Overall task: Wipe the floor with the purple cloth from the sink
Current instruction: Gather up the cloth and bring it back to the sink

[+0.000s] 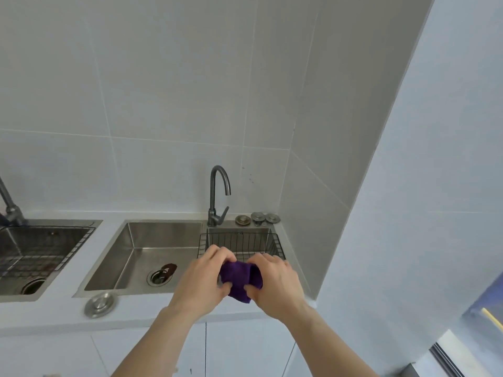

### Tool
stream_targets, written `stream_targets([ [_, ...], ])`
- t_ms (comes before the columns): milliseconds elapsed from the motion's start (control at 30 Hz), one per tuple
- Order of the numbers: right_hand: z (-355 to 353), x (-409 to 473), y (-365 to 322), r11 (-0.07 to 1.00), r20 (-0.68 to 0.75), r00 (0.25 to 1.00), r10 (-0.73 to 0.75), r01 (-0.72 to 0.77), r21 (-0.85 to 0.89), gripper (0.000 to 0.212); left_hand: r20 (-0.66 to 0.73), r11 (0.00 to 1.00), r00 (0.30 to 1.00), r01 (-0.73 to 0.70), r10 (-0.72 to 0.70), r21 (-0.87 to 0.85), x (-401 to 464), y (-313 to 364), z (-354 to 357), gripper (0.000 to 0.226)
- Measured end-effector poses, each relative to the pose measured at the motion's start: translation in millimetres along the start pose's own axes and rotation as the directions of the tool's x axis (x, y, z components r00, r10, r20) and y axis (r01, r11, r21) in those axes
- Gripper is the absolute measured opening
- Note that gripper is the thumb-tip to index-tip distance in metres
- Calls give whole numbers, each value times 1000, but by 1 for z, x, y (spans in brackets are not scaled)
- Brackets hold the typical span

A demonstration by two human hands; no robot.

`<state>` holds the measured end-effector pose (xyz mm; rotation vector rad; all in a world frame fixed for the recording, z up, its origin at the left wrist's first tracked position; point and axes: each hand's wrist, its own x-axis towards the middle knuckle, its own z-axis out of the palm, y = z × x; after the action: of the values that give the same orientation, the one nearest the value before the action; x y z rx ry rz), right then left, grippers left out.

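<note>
The purple cloth (239, 278) is bunched up between both hands, held in the air over the front right part of the steel sink (141, 257). My left hand (202, 278) grips its left side, thumb underneath and fingers curled over the top. My right hand (275, 278) grips its right side the same way. A corner of the cloth hangs down below my hands. The floor is out of view.
A black wire basket (242, 242) sits in the sink's right end, behind my hands. A dark gooseneck faucet (217, 197) stands at the back, with metal drain plugs (258, 218) beside it. A round metal lid (100, 304) lies on the counter. A second sink (40, 251) is at left. Walls close in on the right.
</note>
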<state>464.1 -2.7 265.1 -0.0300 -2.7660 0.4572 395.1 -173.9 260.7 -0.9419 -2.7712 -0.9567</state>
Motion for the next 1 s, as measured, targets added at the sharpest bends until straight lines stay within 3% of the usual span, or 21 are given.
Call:
stream_targets([
  [233,52,71,34,1000,25,1000,7,-7,-1,47,7,999,1000,29,-29,26,77,-54,36,44],
  [400,102,143,78,1000,71,997,5,-5,6,43,16,996,997,80,-81,49,151,-101,77,46],
  [700,199,265,177,992,298,952,69,-97,79,40,170,975,961,208,-218,76,280,-177,168,49],
  [1000,289,298,240,986,443,884,149,-166,1,49,323,965,909,250,-263,83,328,-235,258,47],
])
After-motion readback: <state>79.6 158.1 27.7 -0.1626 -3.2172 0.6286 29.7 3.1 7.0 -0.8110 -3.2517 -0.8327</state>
